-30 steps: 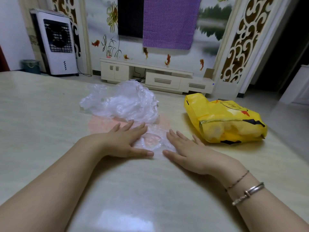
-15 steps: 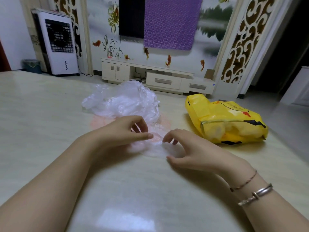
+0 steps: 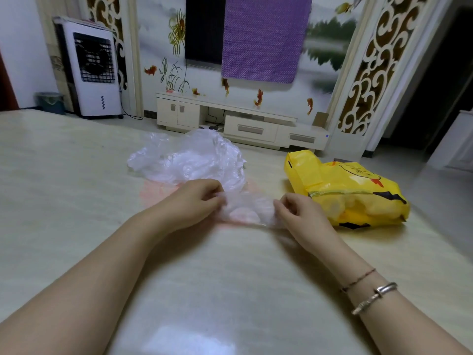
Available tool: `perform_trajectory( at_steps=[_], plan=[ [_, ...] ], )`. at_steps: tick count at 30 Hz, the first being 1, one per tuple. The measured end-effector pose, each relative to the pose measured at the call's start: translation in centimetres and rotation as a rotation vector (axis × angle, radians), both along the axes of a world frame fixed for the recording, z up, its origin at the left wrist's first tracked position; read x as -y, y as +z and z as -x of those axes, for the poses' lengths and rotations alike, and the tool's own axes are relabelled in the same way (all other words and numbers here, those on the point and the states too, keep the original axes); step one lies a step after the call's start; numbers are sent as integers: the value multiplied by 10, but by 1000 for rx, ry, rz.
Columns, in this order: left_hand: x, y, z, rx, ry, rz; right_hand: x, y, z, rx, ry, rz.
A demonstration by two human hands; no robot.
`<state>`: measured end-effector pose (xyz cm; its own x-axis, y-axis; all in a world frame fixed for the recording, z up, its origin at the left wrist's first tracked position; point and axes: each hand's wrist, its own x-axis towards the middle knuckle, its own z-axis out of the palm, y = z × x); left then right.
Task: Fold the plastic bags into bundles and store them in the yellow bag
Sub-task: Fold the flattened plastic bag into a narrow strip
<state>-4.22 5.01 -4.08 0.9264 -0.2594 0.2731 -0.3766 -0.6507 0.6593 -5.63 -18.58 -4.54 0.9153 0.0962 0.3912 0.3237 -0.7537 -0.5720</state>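
A folded clear plastic bag with a pinkish print is stretched between my hands, just above the table. My left hand pinches its left end and my right hand pinches its right end, fingers curled. Behind them lies a heap of crumpled clear plastic bags. A pale pink bag lies flat under the heap's near edge. The yellow bag lies on its side to the right, bulging with pale bundles seen through its wall.
The wide pale table stretches left and towards me. Past its far edge stand a white TV cabinet, a white air cooler and a small bin. A doorway opens at the right.
My hands went from pressing flat on the folded bag to curling and pinching its ends. They have moved apart and lifted it a little, stretching it.
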Motion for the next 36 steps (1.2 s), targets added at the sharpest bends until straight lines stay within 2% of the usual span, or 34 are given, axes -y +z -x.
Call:
perform_trajectory(
  at_steps=[2,4,14,17,20,23,25,28,30,32,36],
  plan=[
    [1,0,-1,-74,42,41,-1,-3,-4,-4,-49,-34],
    [3,0,-2,-69,70,-6,-4,-5,-6,-9,-103,-19],
    [17,-7,5,39,350,-307,-18,-5,-2,-44,-218,389],
    [17,-6,7,81,373,-404,-20,-6,1,-12,-222,484],
    [12,-9,4,35,316,-309,-17,-9,0,27,-222,562],
    [7,-6,0,-55,228,-64,-14,-9,1,2,-175,578],
    [8,1,1,-84,157,86,-13,-7,2,-6,-90,477],
    [16,12,8,-112,61,264,-10,2,4,-109,49,67],
    [21,16,15,-145,-11,287,-8,14,9,-233,167,-265],
    [22,16,18,-214,-70,261,-4,24,15,-347,280,-499],
    [19,17,21,-380,-216,314,-3,34,21,-451,342,-701]
  ],
)
